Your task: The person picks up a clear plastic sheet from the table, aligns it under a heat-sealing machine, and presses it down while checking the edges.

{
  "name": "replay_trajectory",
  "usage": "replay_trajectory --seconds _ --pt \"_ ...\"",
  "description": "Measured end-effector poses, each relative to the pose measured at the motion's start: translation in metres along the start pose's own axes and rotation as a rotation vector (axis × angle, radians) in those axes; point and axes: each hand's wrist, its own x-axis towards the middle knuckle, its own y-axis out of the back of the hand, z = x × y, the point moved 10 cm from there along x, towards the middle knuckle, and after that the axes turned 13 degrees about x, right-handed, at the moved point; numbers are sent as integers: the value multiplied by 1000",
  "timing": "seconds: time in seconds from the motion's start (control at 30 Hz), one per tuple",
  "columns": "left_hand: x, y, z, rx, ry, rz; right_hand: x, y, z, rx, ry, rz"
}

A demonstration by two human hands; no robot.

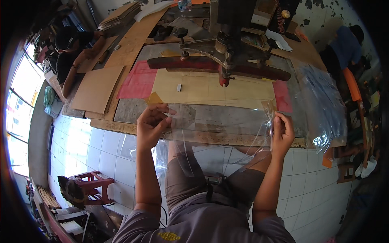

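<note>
A clear plastic sheet [221, 129] is stretched between both my hands over the near edge of the worktable [202, 139]. My left hand [152, 123] pinches its left corner; my right hand [281, 131] pinches its right edge. The sheet hangs down over my lap. Just beyond it lies a yellowish board [210, 87] on the table, under the red bar [182, 63] of a metal press machine [227, 44].
A pile of clear plastic bags [322, 103] lies at the table's right end. Red sheets [137, 81] and cardboard pieces [97, 87] lie at left. One person [71, 48] sits far left, another [344, 48] far right. A red stool [91, 186] stands on the tiled floor.
</note>
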Motion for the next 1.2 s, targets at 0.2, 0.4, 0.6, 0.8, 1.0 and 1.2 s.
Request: replay_trajectory --seconds 0.2,0.4,0.6,0.8,1.0,1.2 --pt "1 0 1 70 3 59 -2 3 19 136 -147 -24" --pt "2 5 -8 67 66 92 -3 -5 33 385 -313 -166" --pt "19 16 58 111 -168 110 31 -4 -13 652 -275 -267" --pt "88 36 193 203 -461 114 122 22 -131 638 90 -189" --pt "114 57 296 196 -688 200 179 5 -218 572 434 -293" --pt "125 68 313 220 -789 391 193 -20 -253 540 427 -386"
